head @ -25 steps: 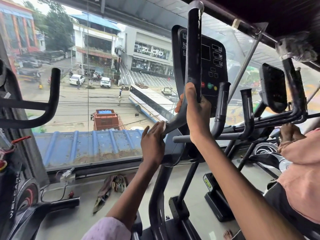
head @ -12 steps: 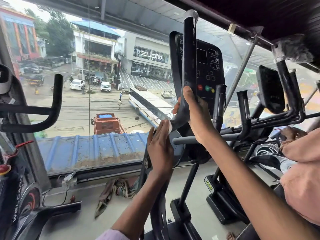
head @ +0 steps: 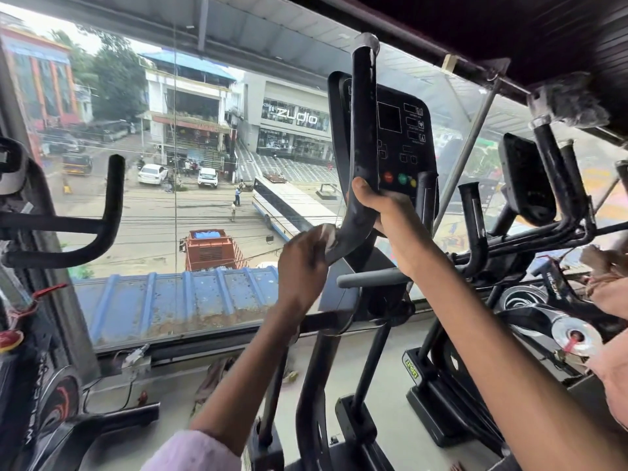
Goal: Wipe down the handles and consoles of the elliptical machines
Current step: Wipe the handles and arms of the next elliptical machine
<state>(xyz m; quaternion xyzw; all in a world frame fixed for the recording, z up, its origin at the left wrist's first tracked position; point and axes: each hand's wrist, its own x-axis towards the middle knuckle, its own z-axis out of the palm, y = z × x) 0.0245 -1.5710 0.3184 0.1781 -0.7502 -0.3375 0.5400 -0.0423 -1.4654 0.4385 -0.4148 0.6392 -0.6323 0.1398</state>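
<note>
My right hand point(head: 387, 215) grips the black handle point(head: 363, 137) in front of the console point(head: 401, 137); at its 8 o'clock, my left hand point(head: 302, 260) pinches a white cloth point(head: 328, 234) against the bend.

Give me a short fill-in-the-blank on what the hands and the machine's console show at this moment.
1. The left hand presses a small white ____ against the bend of the handle.
2. The right hand grips the same handle, placed ____ the left hand.
3. On the console, the round button beside the red one is ____.

Missing words: cloth; above; green
</note>
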